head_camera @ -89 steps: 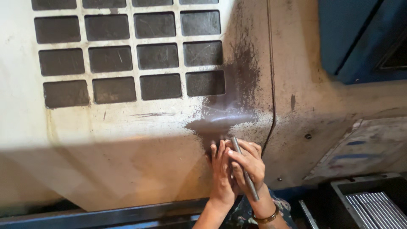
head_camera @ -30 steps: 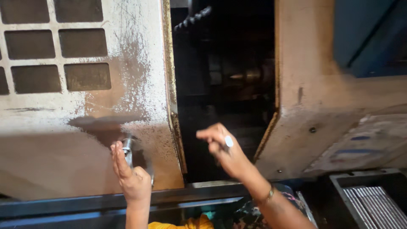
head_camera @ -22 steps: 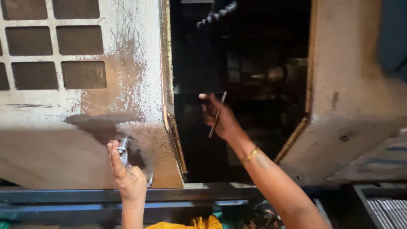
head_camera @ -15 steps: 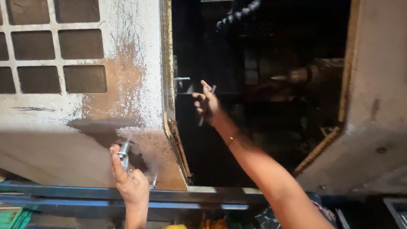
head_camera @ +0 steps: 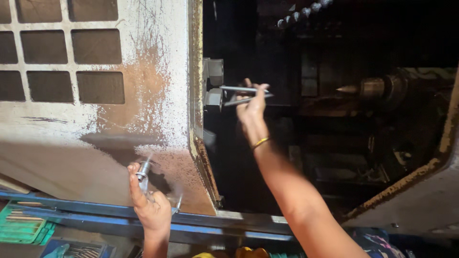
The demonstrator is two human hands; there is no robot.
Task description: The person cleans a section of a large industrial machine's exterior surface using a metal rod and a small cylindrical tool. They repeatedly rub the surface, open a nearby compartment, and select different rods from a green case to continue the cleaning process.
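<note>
Right hand (head_camera: 251, 102) pinches two slim metal rods (head_camera: 244, 94) inside the dark machine opening, beside the sliding door's (head_camera: 143, 95) edge. Rods look stiff, light, probably oily: grip mid-length. Left hand (head_camera: 150, 205) clasps the door handle (head_camera: 142, 171).

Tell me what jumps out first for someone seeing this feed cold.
The dark machine opening at centre and right, with the right hand reaching in holding two thin metal rods near a grey block. At lower left, the left hand grips the metal handle of the rust-stained sliding door, which stands open.
</note>
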